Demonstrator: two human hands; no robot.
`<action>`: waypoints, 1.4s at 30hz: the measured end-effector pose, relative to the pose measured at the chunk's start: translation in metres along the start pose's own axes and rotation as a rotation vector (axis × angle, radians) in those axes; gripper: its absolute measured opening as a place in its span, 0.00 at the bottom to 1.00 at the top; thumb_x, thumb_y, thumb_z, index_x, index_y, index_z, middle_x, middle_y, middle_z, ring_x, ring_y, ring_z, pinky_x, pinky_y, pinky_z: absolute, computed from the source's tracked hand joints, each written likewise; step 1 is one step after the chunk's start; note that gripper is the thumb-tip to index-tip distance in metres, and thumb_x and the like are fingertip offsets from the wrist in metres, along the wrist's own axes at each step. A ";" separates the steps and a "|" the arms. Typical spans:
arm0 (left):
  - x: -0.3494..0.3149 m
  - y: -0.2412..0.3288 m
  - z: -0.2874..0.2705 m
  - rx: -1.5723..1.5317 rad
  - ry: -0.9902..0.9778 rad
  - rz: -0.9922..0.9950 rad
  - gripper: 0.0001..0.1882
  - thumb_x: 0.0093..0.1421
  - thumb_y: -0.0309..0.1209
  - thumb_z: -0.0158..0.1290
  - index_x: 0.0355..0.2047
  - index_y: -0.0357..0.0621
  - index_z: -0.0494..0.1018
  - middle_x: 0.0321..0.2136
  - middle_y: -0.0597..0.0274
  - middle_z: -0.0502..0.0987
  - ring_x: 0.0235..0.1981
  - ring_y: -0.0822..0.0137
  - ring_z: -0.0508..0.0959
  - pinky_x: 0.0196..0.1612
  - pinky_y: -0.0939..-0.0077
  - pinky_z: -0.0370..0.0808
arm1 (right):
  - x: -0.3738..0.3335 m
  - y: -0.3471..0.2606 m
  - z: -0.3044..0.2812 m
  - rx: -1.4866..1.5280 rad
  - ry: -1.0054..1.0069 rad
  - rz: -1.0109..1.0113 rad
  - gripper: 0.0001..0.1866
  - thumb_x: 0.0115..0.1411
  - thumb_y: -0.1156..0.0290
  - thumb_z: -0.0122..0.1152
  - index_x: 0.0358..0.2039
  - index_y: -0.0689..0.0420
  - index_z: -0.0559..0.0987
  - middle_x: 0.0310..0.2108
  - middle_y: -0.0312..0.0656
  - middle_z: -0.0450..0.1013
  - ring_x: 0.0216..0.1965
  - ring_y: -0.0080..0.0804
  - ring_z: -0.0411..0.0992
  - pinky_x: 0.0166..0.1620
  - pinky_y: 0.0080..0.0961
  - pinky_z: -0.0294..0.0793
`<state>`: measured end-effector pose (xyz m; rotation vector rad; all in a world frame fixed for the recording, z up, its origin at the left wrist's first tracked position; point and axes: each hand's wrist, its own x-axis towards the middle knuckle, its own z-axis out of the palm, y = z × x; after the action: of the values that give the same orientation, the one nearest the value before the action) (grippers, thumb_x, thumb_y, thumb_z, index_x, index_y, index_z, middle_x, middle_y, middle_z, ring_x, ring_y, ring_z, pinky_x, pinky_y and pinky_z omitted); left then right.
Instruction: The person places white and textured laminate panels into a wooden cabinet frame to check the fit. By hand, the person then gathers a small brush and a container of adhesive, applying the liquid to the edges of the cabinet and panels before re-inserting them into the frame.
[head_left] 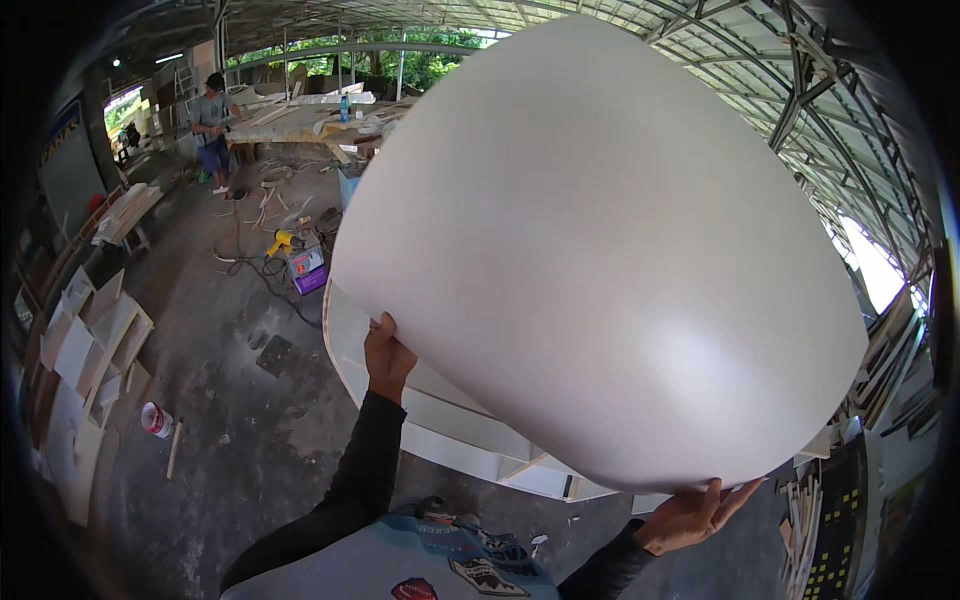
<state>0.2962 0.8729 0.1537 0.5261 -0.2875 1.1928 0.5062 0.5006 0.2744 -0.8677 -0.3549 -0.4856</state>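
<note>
A large, smooth, pale grey-white sheet (590, 220) fills the middle of the view, bowed and raised in front of me. My left hand (388, 358) grips its lower left edge, thumb on the near face and the other fingers mostly hidden. At the lower right edge my right hand (692, 518) holds the sheet with the thumb against the rim and the fingers stretched along the underside. Beneath the sheet stands a low white curved frame (450, 440) with compartments, largely covered by it.
Left on the floor lie a yellow heat gun (284, 242) with a cord, a purple box (309, 274) and a white bucket (156, 420). White shelf pieces (95, 345) line the left side. Another person (213, 130) stands at a far workbench (285, 125). Wood strips (800, 525) lean at right.
</note>
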 end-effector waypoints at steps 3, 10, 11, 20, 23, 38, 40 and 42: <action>-0.008 -0.020 -0.012 0.013 0.058 -0.085 0.29 0.60 0.35 0.61 0.59 0.44 0.65 0.52 0.61 0.74 0.55 0.57 0.72 0.60 0.56 0.69 | 0.013 -0.002 -0.006 -0.030 0.047 -0.129 0.37 0.56 0.74 0.55 0.67 0.66 0.59 0.67 0.55 0.56 0.65 0.45 0.58 0.65 0.39 0.56; -0.047 0.047 -0.037 0.160 0.107 -0.304 0.32 0.52 0.25 0.64 0.57 0.44 0.65 0.51 0.61 0.73 0.55 0.58 0.73 0.59 0.54 0.71 | 0.047 -0.028 0.009 -0.013 -0.018 -0.241 0.36 0.57 0.78 0.56 0.66 0.67 0.59 0.65 0.56 0.60 0.63 0.43 0.61 0.63 0.39 0.60; -0.053 0.054 -0.045 0.168 0.076 -0.327 0.32 0.53 0.28 0.65 0.57 0.44 0.65 0.51 0.61 0.74 0.54 0.58 0.74 0.57 0.55 0.72 | 0.053 -0.030 0.011 0.007 -0.062 -0.241 0.36 0.57 0.78 0.56 0.66 0.67 0.59 0.64 0.55 0.61 0.62 0.42 0.62 0.62 0.38 0.61; -0.102 0.166 -0.087 0.137 0.135 -0.245 0.35 0.56 0.35 0.62 0.61 0.41 0.61 0.57 0.53 0.70 0.54 0.50 0.74 0.56 0.43 0.72 | 0.115 -0.052 0.088 -0.051 -0.559 -0.089 0.33 0.55 0.82 0.56 0.63 0.69 0.64 0.63 0.54 0.64 0.64 0.41 0.62 0.67 0.33 0.57; -0.121 0.227 -0.072 0.132 0.203 -0.117 0.35 0.57 0.38 0.60 0.62 0.40 0.60 0.58 0.51 0.69 0.55 0.48 0.74 0.56 0.42 0.72 | 0.079 -0.038 0.165 -0.115 -0.812 0.013 0.33 0.48 0.85 0.60 0.59 0.70 0.70 0.57 0.53 0.71 0.58 0.39 0.70 0.64 0.30 0.63; -0.194 0.179 -0.015 0.293 0.411 -0.614 0.27 0.64 0.33 0.53 0.60 0.38 0.61 0.56 0.48 0.69 0.55 0.51 0.74 0.52 0.47 0.76 | 0.047 0.153 0.366 -0.515 -1.367 0.043 0.22 0.41 0.76 0.58 0.40 0.62 0.85 0.33 0.46 0.81 0.35 0.34 0.77 0.45 0.26 0.75; -0.202 0.154 -0.006 0.304 0.463 -0.715 0.27 0.63 0.32 0.55 0.61 0.40 0.61 0.56 0.51 0.69 0.56 0.52 0.72 0.55 0.47 0.74 | 0.040 0.190 0.375 -0.541 -1.420 -0.007 0.21 0.41 0.75 0.58 0.38 0.62 0.86 0.32 0.46 0.81 0.35 0.34 0.77 0.45 0.27 0.75; -0.211 0.129 0.002 0.215 0.532 -0.697 0.28 0.62 0.29 0.55 0.60 0.40 0.61 0.55 0.50 0.71 0.55 0.52 0.73 0.54 0.48 0.74 | 0.032 0.233 0.373 -0.530 -1.387 -0.036 0.20 0.42 0.73 0.59 0.38 0.60 0.86 0.34 0.48 0.81 0.38 0.37 0.78 0.46 0.29 0.75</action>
<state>0.1010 0.7368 0.0851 0.4213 0.4578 0.6401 0.6218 0.9163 0.3652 -1.6418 -1.5525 0.0893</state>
